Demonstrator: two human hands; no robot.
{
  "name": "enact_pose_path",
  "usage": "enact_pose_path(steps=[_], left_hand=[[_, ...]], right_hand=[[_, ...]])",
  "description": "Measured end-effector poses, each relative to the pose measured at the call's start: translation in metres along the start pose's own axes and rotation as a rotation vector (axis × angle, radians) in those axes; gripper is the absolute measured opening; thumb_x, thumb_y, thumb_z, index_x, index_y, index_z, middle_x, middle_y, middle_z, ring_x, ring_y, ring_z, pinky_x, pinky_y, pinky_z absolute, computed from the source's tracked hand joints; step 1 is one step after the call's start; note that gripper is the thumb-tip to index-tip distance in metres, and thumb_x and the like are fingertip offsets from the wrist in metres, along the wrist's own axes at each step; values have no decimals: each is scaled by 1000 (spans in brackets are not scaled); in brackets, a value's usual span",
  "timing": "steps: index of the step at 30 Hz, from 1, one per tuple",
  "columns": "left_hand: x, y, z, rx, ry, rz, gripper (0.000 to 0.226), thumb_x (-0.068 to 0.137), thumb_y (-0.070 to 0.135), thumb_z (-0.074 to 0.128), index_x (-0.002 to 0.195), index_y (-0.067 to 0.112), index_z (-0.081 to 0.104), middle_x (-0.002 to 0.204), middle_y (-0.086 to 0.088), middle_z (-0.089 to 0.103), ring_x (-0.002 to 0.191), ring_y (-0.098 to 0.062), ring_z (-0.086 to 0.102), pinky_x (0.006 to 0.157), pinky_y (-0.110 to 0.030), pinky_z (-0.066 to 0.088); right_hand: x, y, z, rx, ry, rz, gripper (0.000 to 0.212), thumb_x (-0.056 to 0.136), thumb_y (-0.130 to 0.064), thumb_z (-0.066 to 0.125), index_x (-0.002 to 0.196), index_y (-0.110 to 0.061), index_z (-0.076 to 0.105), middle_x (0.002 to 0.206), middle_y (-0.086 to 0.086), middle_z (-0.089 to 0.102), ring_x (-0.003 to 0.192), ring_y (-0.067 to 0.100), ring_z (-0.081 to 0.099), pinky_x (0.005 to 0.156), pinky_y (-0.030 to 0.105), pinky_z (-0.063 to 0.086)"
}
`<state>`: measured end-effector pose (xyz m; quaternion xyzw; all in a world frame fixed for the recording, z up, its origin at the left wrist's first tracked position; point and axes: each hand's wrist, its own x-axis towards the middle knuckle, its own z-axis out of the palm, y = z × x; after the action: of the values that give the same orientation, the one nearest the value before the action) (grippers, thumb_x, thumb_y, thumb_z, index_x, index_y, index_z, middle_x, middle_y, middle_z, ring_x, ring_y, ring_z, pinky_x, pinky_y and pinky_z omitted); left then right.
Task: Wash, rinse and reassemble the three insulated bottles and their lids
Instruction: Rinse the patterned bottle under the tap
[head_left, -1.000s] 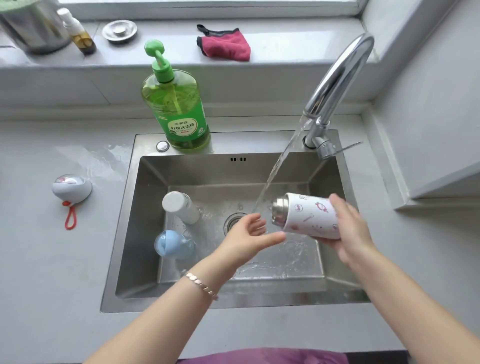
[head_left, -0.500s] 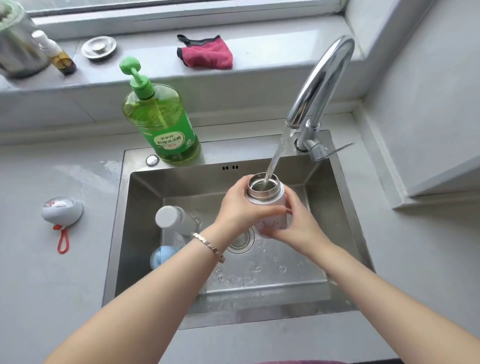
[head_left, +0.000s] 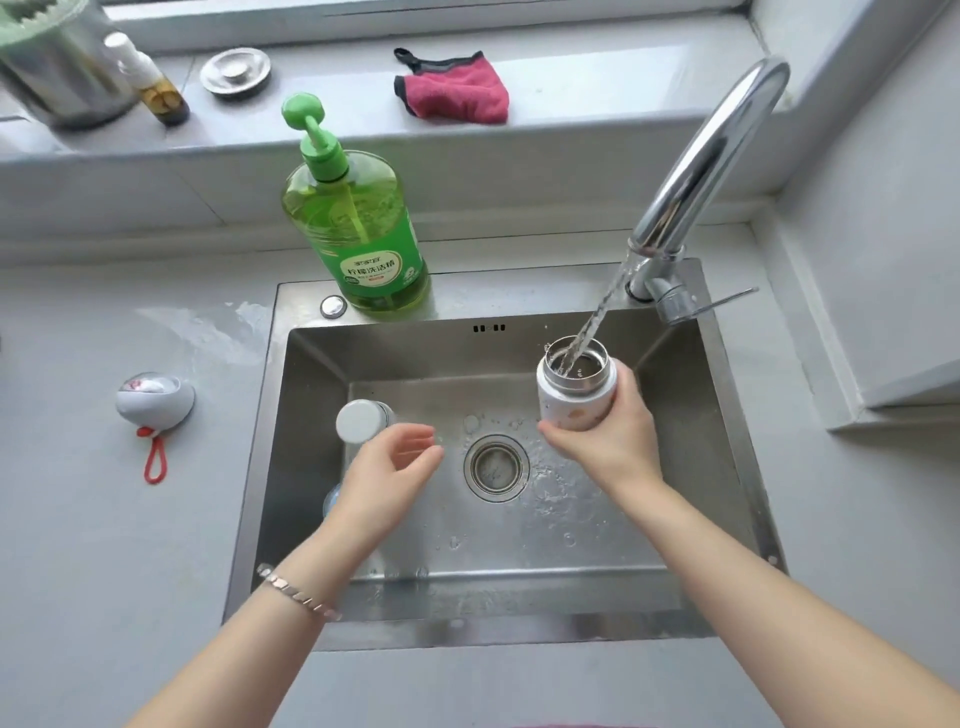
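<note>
At centre left, our left hand hangs relaxed over the sink, holding nothing, beside a white bottle. At centre right, our right hand grasps the patterned bottle upright, its open mouth catching the stream from the tap. Farther back, a green soap bottle stands on the sink rim.

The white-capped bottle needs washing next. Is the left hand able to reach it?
Probably yes: the left hand is empty, just beside the white-capped bottle, with nothing between them.
</note>
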<state>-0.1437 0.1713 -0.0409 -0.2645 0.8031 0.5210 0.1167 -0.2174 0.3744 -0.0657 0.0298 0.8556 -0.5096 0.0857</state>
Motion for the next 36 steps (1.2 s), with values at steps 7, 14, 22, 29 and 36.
enact_pose_path(steps=[7, 14, 22, 29, 36], left_hand=[[-29, -44, -21, -46, 28, -124, 16, 87, 9, 62, 89, 25, 64, 95, 5, 70, 93, -5, 63, 86, -23, 46], [-60, -71, -39, -100, 73, -148, 17, 88, 9, 60, 88, 26, 64, 96, 3, 70, 95, -11, 64, 90, -29, 45], [-84, -98, -46, -95, 58, -158, 16, 88, 11, 61, 88, 27, 64, 95, 4, 70, 95, -12, 63, 86, -32, 47], [-89, -110, -64, -84, 25, -125, 18, 87, 10, 62, 87, 27, 63, 93, 5, 69, 92, -11, 64, 88, -32, 49], [-88, -117, -97, -88, -25, -124, 16, 84, 13, 66, 92, 27, 61, 95, 5, 69, 96, -10, 63, 87, -28, 50]], right_hand=[[-3, -3, -2, -72, -37, -5, 72, 52, -22, 86, 114, -36, 50, 107, -10, 61, 101, 12, 56, 86, 29, 46], [-14, 3, -24, -950, -449, 134, 73, 52, -40, 76, 118, -33, 46, 111, 0, 55, 103, 23, 55, 82, 32, 42], [-40, -12, -1, -1528, -710, 57, 73, 60, -43, 76, 123, -25, 45, 122, 4, 50, 111, 24, 48, 81, 33, 32], [-62, -16, 7, -1767, -737, 80, 70, 65, -41, 75, 126, -25, 44, 126, 3, 47, 117, 23, 45, 93, 35, 32], [-87, -39, 50, -1319, -678, 70, 76, 59, -46, 77, 124, -27, 42, 120, 1, 50, 113, 23, 48, 91, 38, 36]])
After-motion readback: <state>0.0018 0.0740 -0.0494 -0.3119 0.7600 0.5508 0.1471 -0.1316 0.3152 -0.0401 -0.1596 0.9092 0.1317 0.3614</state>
